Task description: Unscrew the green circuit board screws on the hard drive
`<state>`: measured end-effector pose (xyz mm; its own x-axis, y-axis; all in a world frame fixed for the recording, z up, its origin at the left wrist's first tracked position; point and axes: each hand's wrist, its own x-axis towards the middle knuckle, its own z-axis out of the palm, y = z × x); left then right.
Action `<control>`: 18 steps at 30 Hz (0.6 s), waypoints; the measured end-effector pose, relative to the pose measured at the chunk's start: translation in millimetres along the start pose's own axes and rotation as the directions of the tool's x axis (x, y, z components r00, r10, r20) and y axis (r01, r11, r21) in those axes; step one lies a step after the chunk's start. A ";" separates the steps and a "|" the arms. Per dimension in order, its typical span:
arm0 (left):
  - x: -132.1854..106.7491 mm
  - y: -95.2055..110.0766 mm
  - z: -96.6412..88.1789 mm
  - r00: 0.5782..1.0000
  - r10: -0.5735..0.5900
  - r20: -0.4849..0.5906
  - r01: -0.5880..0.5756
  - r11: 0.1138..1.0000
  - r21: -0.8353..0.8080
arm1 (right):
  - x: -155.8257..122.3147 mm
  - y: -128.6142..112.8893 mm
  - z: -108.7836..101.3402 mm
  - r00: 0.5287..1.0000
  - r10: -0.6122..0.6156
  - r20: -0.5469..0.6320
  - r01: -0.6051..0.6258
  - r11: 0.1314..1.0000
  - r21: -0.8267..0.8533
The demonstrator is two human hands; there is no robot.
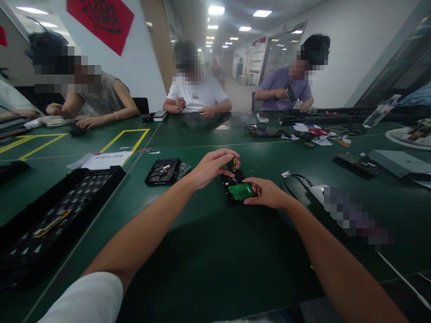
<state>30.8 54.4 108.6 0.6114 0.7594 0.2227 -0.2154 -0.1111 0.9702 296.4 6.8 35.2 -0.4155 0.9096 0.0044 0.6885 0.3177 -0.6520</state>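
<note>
In the middle of the table lies a black hard drive (232, 199) with a green circuit board (241, 191) on its upper face. My right hand (264, 192) grips the drive's right side, thumb at the near edge and fingers on the far side. Above its far end, my left hand (215, 167) is closed around a short black-and-yellow screwdriver (232, 160), held roughly upright. Fingers hide part of the tool, and I cannot tell whether its tip touches the drive. Tiny screws (253, 172) lie just beyond the drive.
Left of my hands are another black drive (162, 171), a loose circuit board (183, 169) and a long black tray (101, 188). To the right stand a cabled white power strip (332, 204), a drive (357, 164) and a grey box (400, 164). Three people work across the green table (208, 251).
</note>
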 end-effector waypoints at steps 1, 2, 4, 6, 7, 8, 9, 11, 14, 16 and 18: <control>-0.7 0.2 1.4 1.000 0.024 -0.016 -0.023 0.998 0.061 | 0.1 -0.3 0.2 1.000 0.000 -0.002 0.000 1.000 0.001; -1.4 0.3 2.9 0.998 0.057 -0.030 -0.052 0.990 0.135 | 0.2 -0.6 0.4 1.000 0.001 -0.006 -0.001 1.000 0.001; -2.8 0.1 6.0 0.990 0.131 -0.053 -0.111 0.952 0.287 | 0.4 -1.5 0.6 1.000 0.005 -0.007 -0.005 1.000 -0.001; -3.5 -0.7 8.4 0.977 0.196 -0.082 -0.148 0.906 0.397 | 0.5 -2.3 0.3 1.000 0.013 -0.005 -0.013 1.000 -0.001; -3.6 -1.1 9.1 0.972 0.215 -0.096 -0.155 0.890 0.428 | 0.5 -2.7 0.1 1.000 0.017 -0.002 -0.017 1.000 -0.001; -3.4 -1.5 9.3 0.969 0.223 -0.106 -0.155 0.883 0.442 | 0.5 -2.9 -0.2 1.000 0.020 0.002 -0.020 1.000 0.000; -3.1 -1.9 8.9 0.970 0.218 -0.110 -0.149 0.886 0.438 | 0.4 -3.0 -0.4 1.000 0.023 0.005 -0.023 1.000 0.000; -2.3 -2.2 6.9 0.979 0.176 -0.099 -0.126 0.916 0.381 | 0.2 -3.0 -0.7 1.000 0.026 0.006 -0.026 1.000 -0.002; -1.9 -1.3 2.9 0.995 0.085 -0.044 -0.072 0.969 0.237 | 0.1 -2.4 -0.2 1.000 0.019 -0.001 -0.019 1.000 -0.004; -2.7 0.2 1.5 0.999 0.033 0.017 -0.035 0.989 0.144 | 0.1 -2.1 0.4 1.000 0.011 -0.006 -0.011 1.000 -0.002; -4.0 2.0 1.7 0.996 -0.010 0.090 0.004 0.998 0.067 | 0.2 -2.0 0.9 1.000 0.005 -0.010 -0.005 1.000 -0.002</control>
<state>29.3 50.1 109.8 0.6796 0.6997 0.2204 -0.1616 -0.1503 0.9753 294.4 6.1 35.9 -0.4063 0.9137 0.0091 0.6914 0.3139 -0.6507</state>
